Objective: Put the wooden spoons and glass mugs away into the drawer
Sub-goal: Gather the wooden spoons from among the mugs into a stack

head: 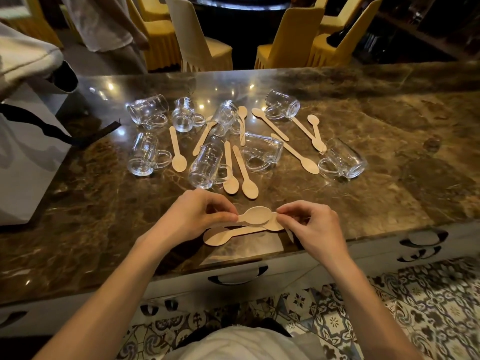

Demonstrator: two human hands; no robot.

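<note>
Dark brown marble countertop [363, 157], glossy. Small light spots [111, 86] are reflected near its far edge. Yellow-covered chairs [293, 35] are grouped beyond the far edge, around a dark round table [241, 3]. Patterned blue-grey floor tiles [428, 307] are seen below the near edge. A white paper bag [26, 157] is stood at the left edge. Room is dimly lit.

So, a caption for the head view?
Left hand and right hand pinch wooden spoons at the counter, glass mugs scattered behind.

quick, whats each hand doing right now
Left hand: closed, pinching the small bunch of wooden spoons from its side.
Right hand: closed, pinching the same bunch from the other side.
</note>
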